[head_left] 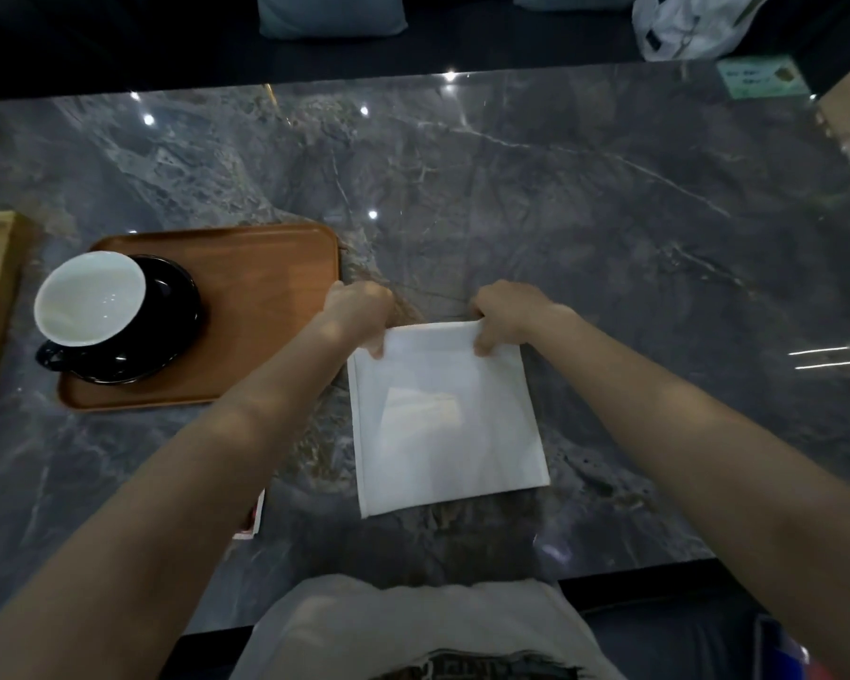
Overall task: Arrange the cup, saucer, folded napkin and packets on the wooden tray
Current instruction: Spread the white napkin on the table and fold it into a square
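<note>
Pinching the napkin (445, 414)'s far corners, both hands — left hand (361, 314), right hand (509, 311) — hold it flat on the worktop (609, 213); the wooden tray (266, 296) lies just beyond the left hand — the nearer one.

I can read no text here: the green card (760, 79) at the table's far corner and my shirt print (482, 667) are blurred.

Both hands (364, 311) apparently pinching napkin (442, 414)

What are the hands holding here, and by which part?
Both hands, left hand and right hand, pinch the white napkin at its far corners.
</note>
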Motion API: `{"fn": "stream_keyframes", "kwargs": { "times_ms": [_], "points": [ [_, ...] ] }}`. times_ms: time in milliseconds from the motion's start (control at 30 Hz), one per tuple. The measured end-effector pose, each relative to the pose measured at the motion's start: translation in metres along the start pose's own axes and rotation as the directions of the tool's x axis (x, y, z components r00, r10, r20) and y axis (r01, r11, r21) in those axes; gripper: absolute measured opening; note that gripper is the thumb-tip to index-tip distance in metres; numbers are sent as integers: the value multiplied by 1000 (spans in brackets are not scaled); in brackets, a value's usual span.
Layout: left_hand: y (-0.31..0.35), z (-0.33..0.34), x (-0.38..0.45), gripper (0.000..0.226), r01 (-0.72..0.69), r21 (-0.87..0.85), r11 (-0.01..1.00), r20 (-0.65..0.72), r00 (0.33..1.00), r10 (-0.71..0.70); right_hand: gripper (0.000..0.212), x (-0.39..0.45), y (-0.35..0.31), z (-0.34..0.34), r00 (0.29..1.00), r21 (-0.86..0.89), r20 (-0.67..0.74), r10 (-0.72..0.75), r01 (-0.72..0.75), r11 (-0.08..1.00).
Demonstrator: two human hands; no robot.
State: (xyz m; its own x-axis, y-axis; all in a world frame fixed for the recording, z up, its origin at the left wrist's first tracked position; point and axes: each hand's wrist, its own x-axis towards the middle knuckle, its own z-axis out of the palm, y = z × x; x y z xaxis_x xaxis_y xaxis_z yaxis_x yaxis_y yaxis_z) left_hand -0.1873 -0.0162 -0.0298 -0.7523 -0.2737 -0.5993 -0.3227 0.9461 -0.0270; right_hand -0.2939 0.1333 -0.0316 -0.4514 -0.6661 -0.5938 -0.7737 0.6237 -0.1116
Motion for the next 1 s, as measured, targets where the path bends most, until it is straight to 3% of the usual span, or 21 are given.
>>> {"fn": "stream_keyframes", "kwargs": {
  "times_ms": [167, 367, 533, 700, 867, 1000],
  "points": [
    [-3, 24, -26, 15, -84, -57, 995, -217, 974, 70, 24, -21, -3, 18, 971, -200, -218, -95, 51, 979],
    [-2, 24, -55, 34, -178, -41, 983, -303, 940, 157, 28, -47, 0, 26, 938, -252, -317, -139, 58, 966],
    [8, 27, -87, 24, -235, 76, 969, -480, 843, 242, 20, -70, -1, 30, 903, -394, -341, -259, 113, 912],
    [18, 50, -111, 22, -330, 78, 941, -590, 745, 310, 31, -94, 1, 51, 887, -472, -347, -305, 116, 874],
    [25, 83, -126, 38, -351, 57, 935, -631, 713, 306, 52, -109, -1, 77, 919, -369, -308, -248, 125, 921],
    [27, 109, -131, 58, -372, 45, 927, -535, 775, 337, 55, -120, -2, 94, 919, -335, -308, -247, 138, 932]
  ]
}}
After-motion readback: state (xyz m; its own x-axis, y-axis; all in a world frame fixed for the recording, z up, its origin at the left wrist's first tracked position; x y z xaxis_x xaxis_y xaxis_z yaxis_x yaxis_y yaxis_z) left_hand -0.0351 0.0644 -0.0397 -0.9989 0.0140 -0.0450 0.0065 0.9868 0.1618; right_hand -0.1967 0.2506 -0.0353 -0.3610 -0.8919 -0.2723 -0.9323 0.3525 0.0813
